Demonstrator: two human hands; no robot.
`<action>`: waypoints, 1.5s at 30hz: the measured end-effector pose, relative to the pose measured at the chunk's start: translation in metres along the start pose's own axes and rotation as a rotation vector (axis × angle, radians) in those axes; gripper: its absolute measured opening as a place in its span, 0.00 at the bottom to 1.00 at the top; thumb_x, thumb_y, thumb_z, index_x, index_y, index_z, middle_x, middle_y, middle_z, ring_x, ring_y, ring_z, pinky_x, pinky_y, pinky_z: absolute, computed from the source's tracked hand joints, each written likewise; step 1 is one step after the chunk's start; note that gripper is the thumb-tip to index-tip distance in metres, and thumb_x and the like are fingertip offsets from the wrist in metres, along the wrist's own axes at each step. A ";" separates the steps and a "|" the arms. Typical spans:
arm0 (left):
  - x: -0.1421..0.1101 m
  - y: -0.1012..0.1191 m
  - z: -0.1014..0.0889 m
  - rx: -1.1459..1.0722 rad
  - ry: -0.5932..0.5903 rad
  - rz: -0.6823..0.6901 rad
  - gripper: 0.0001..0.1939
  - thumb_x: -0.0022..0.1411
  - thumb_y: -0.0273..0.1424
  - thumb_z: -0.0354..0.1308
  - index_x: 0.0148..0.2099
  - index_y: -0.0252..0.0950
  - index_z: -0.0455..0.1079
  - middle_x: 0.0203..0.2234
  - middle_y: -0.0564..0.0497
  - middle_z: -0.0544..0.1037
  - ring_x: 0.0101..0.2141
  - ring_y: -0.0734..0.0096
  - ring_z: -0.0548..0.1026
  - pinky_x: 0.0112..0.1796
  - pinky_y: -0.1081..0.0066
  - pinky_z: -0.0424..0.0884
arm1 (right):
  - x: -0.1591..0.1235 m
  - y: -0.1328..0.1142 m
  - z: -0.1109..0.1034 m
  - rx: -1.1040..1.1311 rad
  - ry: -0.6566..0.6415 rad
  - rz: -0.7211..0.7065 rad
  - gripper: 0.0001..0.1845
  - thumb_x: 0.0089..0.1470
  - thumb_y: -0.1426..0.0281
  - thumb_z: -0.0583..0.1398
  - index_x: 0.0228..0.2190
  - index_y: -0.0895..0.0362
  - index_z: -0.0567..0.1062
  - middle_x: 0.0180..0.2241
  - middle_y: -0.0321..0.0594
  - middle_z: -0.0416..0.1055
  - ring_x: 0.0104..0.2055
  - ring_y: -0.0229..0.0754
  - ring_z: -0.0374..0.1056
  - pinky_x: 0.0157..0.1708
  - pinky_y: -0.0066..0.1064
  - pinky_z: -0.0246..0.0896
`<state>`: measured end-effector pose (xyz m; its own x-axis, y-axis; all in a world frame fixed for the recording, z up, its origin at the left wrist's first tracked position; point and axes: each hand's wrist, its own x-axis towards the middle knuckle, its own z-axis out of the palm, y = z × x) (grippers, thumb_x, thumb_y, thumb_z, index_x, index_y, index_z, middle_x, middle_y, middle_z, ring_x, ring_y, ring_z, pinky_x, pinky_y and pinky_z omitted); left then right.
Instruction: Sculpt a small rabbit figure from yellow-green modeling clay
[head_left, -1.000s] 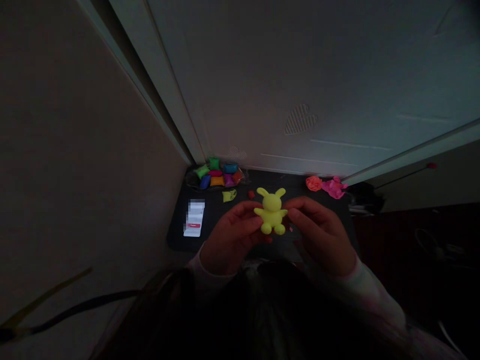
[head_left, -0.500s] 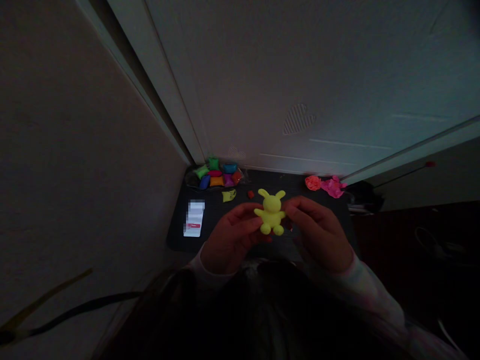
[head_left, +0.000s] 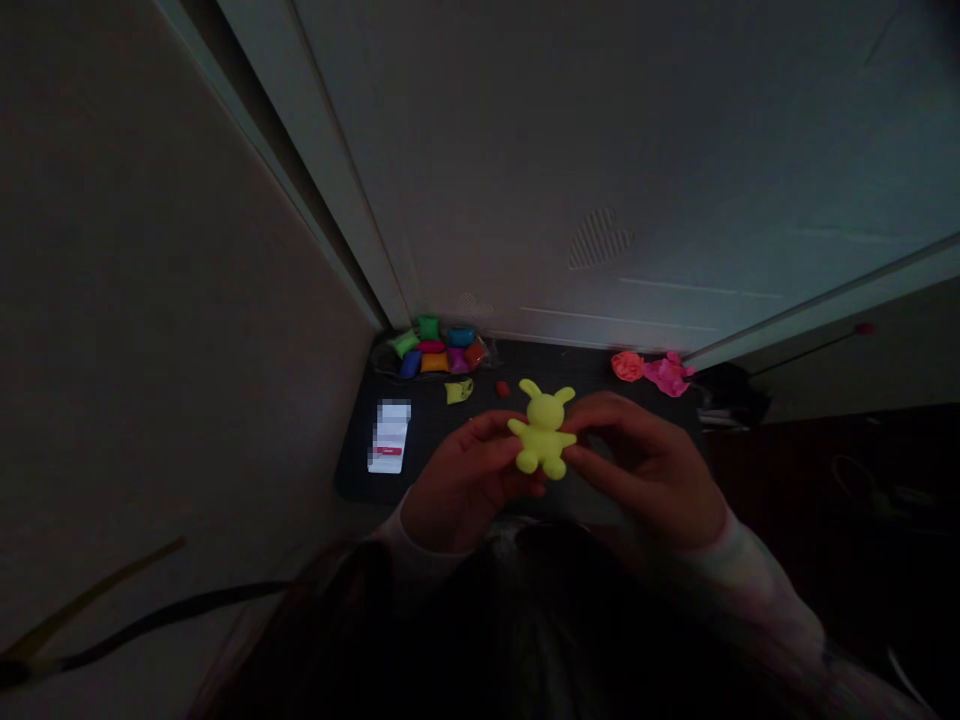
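Note:
A small yellow clay bunny (head_left: 543, 440) with two ears, arms and round feet is held up between my hands above the dark table. My left hand (head_left: 469, 480) grips it from the left, thumb on its body near one arm and fingers behind. On the other side, my right hand (head_left: 649, 470) pinches at the bunny's right edge, thumb by the lower body and index finger near the head; its other fingers are hidden. Just beyond the bunny lies a small red lump (head_left: 502, 388). An opened yellow packet (head_left: 459, 391) rests to its left.
A clear bag of several coloured clay packets (head_left: 433, 362) lies at the table's back left. A lit phone (head_left: 389, 437) is at the left. Orange (head_left: 628, 366) and pink crumpled pieces (head_left: 670, 375) sit back right. A white panel (head_left: 480, 200) rises behind the dark table (head_left: 352, 480).
My right hand's thumb has shifted down from the bunny's arm to its lower side, and the fingers have spread wider. The bunny has tilted slightly. My left hand stays nearly in place.

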<state>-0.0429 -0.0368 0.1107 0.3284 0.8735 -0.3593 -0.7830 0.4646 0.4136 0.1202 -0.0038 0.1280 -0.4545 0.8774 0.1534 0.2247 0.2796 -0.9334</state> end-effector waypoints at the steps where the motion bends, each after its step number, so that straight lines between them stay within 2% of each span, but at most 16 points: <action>1: 0.000 0.000 0.000 -0.001 0.000 -0.001 0.08 0.47 0.24 0.61 0.33 0.33 0.70 0.26 0.52 0.77 0.25 0.75 0.75 0.24 0.79 0.73 | 0.000 0.000 0.000 0.001 -0.006 0.003 0.07 0.48 0.73 0.59 0.33 0.54 0.71 0.30 0.38 0.68 0.34 0.38 0.64 0.33 0.30 0.60; 10: 0.002 -0.001 -0.003 0.004 -0.001 -0.006 0.08 0.47 0.22 0.60 0.34 0.33 0.70 0.28 0.52 0.77 0.26 0.74 0.75 0.24 0.77 0.73 | 0.000 0.000 0.001 0.033 0.000 0.030 0.06 0.47 0.72 0.60 0.32 0.55 0.72 0.30 0.37 0.69 0.33 0.37 0.65 0.33 0.29 0.61; 16: 0.001 -0.003 -0.004 0.030 0.004 0.025 0.10 0.45 0.23 0.62 0.33 0.34 0.72 0.26 0.53 0.77 0.26 0.75 0.75 0.25 0.77 0.73 | 0.000 0.000 0.001 0.209 0.082 0.174 0.04 0.48 0.70 0.58 0.30 0.54 0.72 0.28 0.35 0.70 0.30 0.35 0.66 0.30 0.26 0.62; 20: 0.001 -0.002 -0.002 0.065 0.012 0.031 0.11 0.43 0.23 0.64 0.33 0.35 0.72 0.26 0.53 0.77 0.25 0.75 0.75 0.26 0.77 0.72 | 0.002 0.001 0.005 0.266 0.081 0.229 0.02 0.46 0.70 0.60 0.27 0.55 0.72 0.27 0.34 0.70 0.30 0.35 0.67 0.30 0.25 0.63; 33: 0.002 -0.002 0.001 0.088 0.061 0.052 0.10 0.43 0.22 0.64 0.32 0.34 0.72 0.26 0.53 0.77 0.25 0.75 0.75 0.27 0.77 0.72 | 0.004 -0.003 0.010 0.265 0.140 0.347 0.05 0.43 0.69 0.61 0.23 0.57 0.71 0.23 0.34 0.68 0.25 0.34 0.63 0.26 0.25 0.60; 45: 0.003 -0.002 -0.002 0.095 0.049 0.049 0.11 0.44 0.23 0.63 0.33 0.35 0.72 0.27 0.53 0.77 0.27 0.75 0.75 0.28 0.76 0.71 | 0.004 -0.002 0.011 0.261 0.135 0.362 0.06 0.44 0.67 0.61 0.23 0.57 0.71 0.22 0.34 0.67 0.24 0.34 0.62 0.24 0.25 0.59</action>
<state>-0.0415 -0.0353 0.1076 0.2625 0.8885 -0.3764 -0.7432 0.4350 0.5083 0.1082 -0.0058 0.1270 -0.2668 0.9482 -0.1721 0.1161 -0.1456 -0.9825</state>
